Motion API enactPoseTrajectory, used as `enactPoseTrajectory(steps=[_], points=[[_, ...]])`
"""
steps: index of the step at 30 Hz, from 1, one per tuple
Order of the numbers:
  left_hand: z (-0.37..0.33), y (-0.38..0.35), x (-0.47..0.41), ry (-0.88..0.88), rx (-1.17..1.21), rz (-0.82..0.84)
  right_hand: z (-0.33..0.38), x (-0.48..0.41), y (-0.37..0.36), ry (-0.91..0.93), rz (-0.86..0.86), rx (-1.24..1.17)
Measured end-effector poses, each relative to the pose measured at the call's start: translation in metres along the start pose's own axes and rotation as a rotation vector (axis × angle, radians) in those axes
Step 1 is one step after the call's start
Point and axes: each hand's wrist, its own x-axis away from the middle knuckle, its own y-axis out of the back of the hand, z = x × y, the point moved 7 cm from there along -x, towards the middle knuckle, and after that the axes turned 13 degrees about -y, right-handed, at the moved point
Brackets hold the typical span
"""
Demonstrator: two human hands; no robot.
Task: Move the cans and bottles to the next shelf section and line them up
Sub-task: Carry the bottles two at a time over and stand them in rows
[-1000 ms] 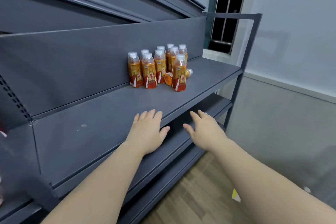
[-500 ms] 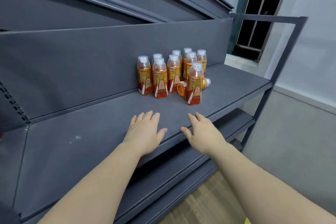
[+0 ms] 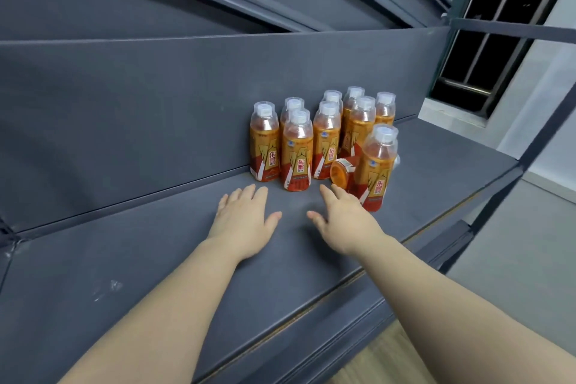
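Several orange drink bottles with clear caps stand clustered on the grey shelf, near its back panel. One bottle lies on its side among them, its base facing me. A lone upright bottle stands nearest the front. My left hand hovers flat just short of the cluster, fingers straight, holding nothing. My right hand reaches with spread fingers, its fingertips close to the lying bottle and beside the front bottle.
The shelf's back panel rises behind the bottles. More shelves sit above and below. The shelf end frame stands at the right, with a barred window and grey floor beyond. The shelf seam lies at the far left.
Both hands have moved forward over the shelf toward the bottles. The view has come closer, so the bottles appear larger.
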Motion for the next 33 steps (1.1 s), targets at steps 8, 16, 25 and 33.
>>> enactPoseTrajectory(steps=[8,16,25,33], points=[[0.032,-0.006,-0.034,0.097,0.036,-0.017,0.013,-0.062,-0.007,-0.018,0.009,-0.229],[0.052,-0.005,-0.073,0.262,0.313,-0.180,0.017,-0.113,-0.014,-0.102,-0.025,-0.638],[0.072,-0.011,-0.116,0.379,0.604,-0.385,0.030,-0.141,-0.019,-0.084,-0.073,-0.807],[0.076,-0.014,-0.147,0.394,0.708,-0.531,0.031,-0.148,-0.020,-0.074,-0.086,-0.806]])
